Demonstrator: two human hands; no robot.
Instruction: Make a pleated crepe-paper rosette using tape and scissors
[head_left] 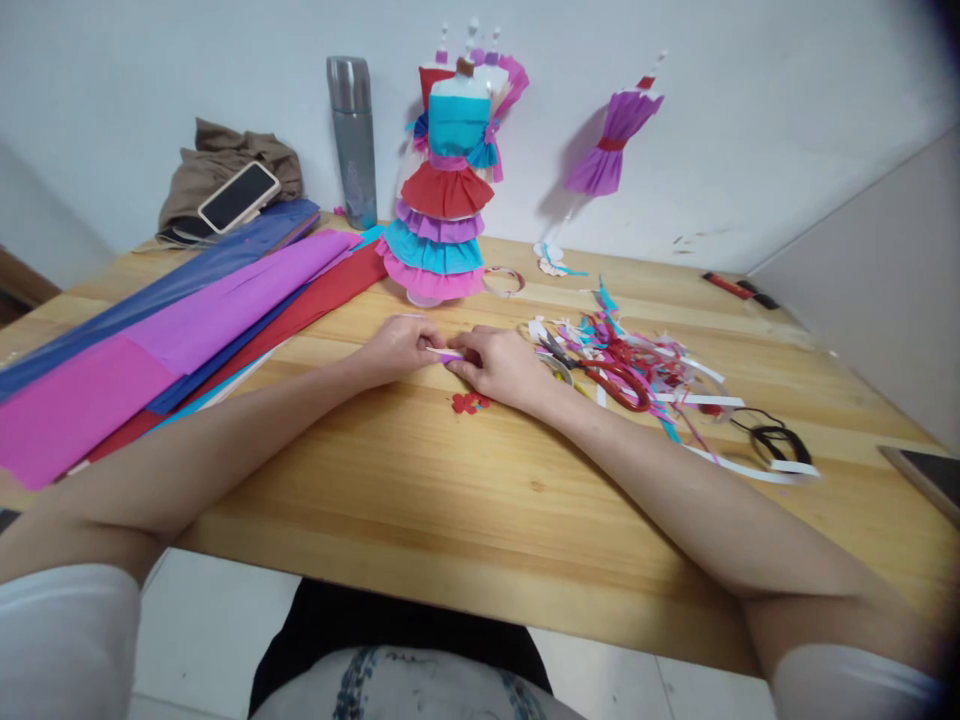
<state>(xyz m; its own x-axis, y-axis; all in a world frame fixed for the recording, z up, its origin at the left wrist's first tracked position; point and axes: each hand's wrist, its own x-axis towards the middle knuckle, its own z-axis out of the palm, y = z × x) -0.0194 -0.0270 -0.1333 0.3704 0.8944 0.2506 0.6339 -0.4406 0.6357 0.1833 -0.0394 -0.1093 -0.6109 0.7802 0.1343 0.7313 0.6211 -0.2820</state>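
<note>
Between my two hands is a small strip of purple and white paper (447, 355), pinched at both ends just above the wooden table. My left hand (401, 347) has thumb and forefinger closed on its left end. The right end sits in the fingers of my right hand (499, 362), which partly hide it. Just below, small red paper flower pieces (469, 402) lie on the wood, with a bit of blue beside them. Behind my hands stands a mini dress form in a tiered crepe-paper dress (448, 190) of blue, red, purple and pink.
Right of my hands, scissors with red handles (615, 383) rest on a heap of paper scraps (637, 345). Folded crepe paper (247, 300) covers the left side. A steel flask (354, 140) and a phone (240, 196) on brown cloth stand behind. A purple dress (616, 145) leans by the wall.
</note>
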